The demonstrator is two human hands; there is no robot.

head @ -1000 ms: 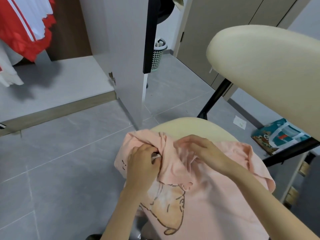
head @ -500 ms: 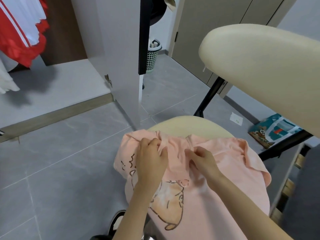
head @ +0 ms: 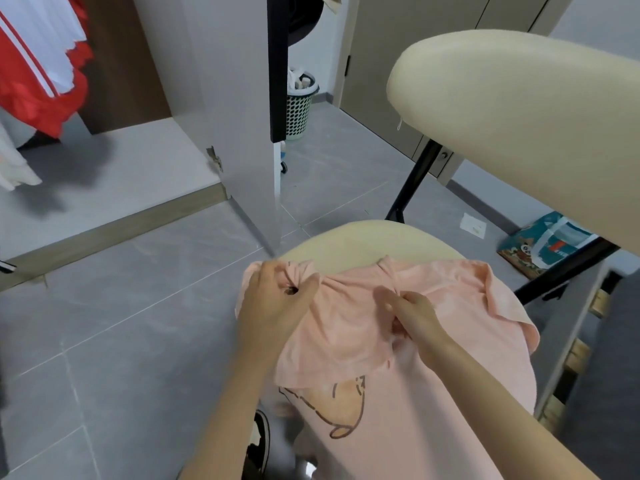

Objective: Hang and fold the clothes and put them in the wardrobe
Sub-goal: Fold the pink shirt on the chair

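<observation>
A pink T-shirt [head: 349,327] with a brown cartoon print lies over the cream seat of a chair [head: 363,240]. My left hand [head: 273,303] grips a bunched fold of the pink T-shirt at its upper left edge. My right hand [head: 412,317] pinches the cloth near the middle, fingers curled into it. The stretch of fabric between the two hands is pulled fairly flat. The open wardrobe [head: 114,174] stands at the left with a red and white garment [head: 38,64] hanging inside.
The wardrobe door [head: 239,109] stands open just ahead of the chair. The chair's cream backrest [head: 519,116] fills the upper right. A green laundry basket [head: 299,105] stands behind the door. A printed bag [head: 543,244] lies on the grey tiled floor at the right.
My hands have drawn apart, the left going left and the right going right, spreading the bunched pink cloth wider across the seat.
</observation>
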